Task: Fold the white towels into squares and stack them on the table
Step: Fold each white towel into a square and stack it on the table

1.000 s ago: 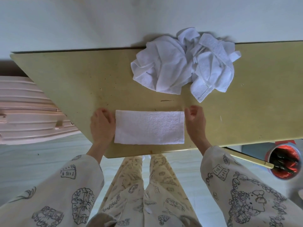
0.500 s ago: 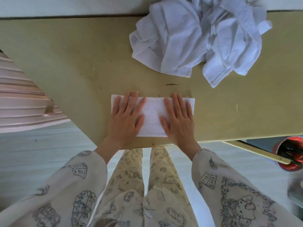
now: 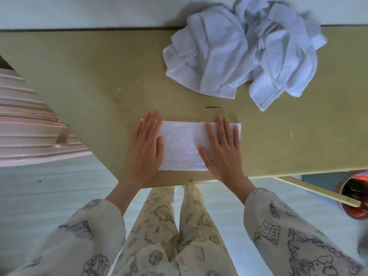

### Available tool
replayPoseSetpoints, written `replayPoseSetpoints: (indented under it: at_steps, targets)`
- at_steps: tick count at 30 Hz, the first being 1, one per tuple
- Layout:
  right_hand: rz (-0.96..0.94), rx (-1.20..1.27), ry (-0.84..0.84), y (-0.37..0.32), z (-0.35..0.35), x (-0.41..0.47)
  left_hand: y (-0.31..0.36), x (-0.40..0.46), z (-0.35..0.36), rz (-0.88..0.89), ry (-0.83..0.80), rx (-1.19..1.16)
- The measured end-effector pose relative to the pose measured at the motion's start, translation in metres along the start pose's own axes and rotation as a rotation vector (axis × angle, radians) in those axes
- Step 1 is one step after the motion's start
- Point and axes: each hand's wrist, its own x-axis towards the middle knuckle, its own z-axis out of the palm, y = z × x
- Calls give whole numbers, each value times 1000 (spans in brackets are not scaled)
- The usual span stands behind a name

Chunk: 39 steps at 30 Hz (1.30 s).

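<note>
**A:** What is lying on the table [image 3: 83, 76] right now?

**B:** A white towel [image 3: 182, 145], folded into a long flat rectangle, is lying near the front edge of a yellowish-green tabletop, directly in front of the person. Its long side is running left to right.

**A:** And what are the hands doing?

**B:** Both are resting palm down on the towel. The left hand [image 3: 146, 148] is covering the towel's left end, with its fingers straight and held close together, pointing away from the person. The right hand [image 3: 224, 150] is pressing on the right end, fingers straight and slightly spread, with a narrow strip of towel showing beyond its little finger. Neither hand is gripping anything; both are lying flat and open on the cloth.

**A:** Are there more towels?

**B:** Yes. A crumpled heap of white towels [image 3: 243, 50] is sitting at the far side of the table, to the right, well apart from the folded one.

**A:** Anything else around?

**B:** The person is wearing cream sleeves and trousers printed with line drawings. A ridged pink object [image 3: 29, 128] is sitting left of the table, and a red container [image 3: 354, 196] is showing below the table's right edge.
</note>
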Motion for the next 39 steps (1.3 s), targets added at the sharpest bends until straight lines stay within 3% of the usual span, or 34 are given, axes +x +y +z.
replayPoseSetpoints:
  at_steps: [3,6,8,20,25,28,33,39]
  targets:
    - [13,35,55,-16,-5,0,-5,-9,-16,-363,225,31]
    - [-32,30,64,-46,-2,5,-5,-11,-28,-682,126,3]
    - [-45,18,45,-57,4,8,-5,-10,-32,-763,40,-37]
    - [-6,-48,-41,-61,10,8,9,19,-42,-811,-298,47]
    - [15,-41,-66,-62,11,10,18,19,-40,-697,-258,72]
    - [14,-39,-67,-61,11,10,16,19,-42,-725,-210,-97]
    - [3,-33,-42,-60,12,9,2,23,-53,-964,-215,-606]
    - [-9,-23,-20,-60,12,9,0,17,-56,-886,-289,-623]
